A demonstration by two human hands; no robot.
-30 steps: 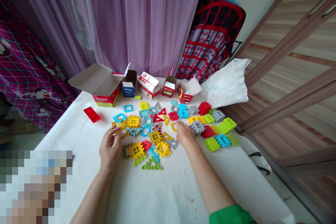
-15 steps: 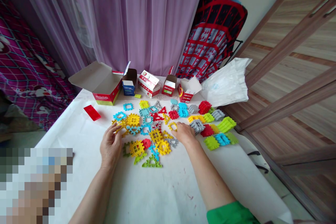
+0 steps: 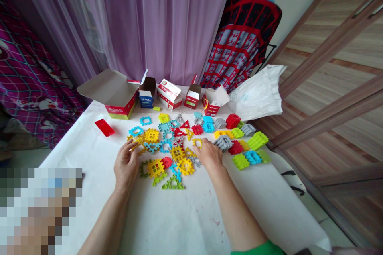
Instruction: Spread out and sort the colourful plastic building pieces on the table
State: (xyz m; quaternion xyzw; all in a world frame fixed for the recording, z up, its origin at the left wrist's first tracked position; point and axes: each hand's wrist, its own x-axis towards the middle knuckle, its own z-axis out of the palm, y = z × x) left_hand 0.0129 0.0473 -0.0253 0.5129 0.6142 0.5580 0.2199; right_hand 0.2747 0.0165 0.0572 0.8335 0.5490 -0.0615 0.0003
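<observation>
Several flat plastic building pieces in yellow, blue, red, green and grey lie spread on a white-covered table [image 3: 179, 223]. My left hand [image 3: 125, 164] rests at the left edge of the pile, fingers curled against a yellow piece [image 3: 135, 142]. My right hand [image 3: 208, 153] lies palm down over the pieces in the middle, fingers bent onto a grey piece [image 3: 196, 161] beside a yellow grid piece [image 3: 185, 166]. A green triangle piece [image 3: 173, 183] lies nearest me. A yellow square grid piece [image 3: 155, 167] sits between my hands.
Open cardboard boxes stand along the table's far edge: a large red one [image 3: 115, 95], a blue one [image 3: 146, 95] and small red ones [image 3: 192, 96]. A red flat tile [image 3: 104, 127] lies at left. A white plastic bag [image 3: 259, 93] sits at right. Purple curtain behind.
My right hand has slid left and toward me across the pile, from near the grey stacked pieces to the yellow and grey ones in the middle. The left hand has hardly moved.
</observation>
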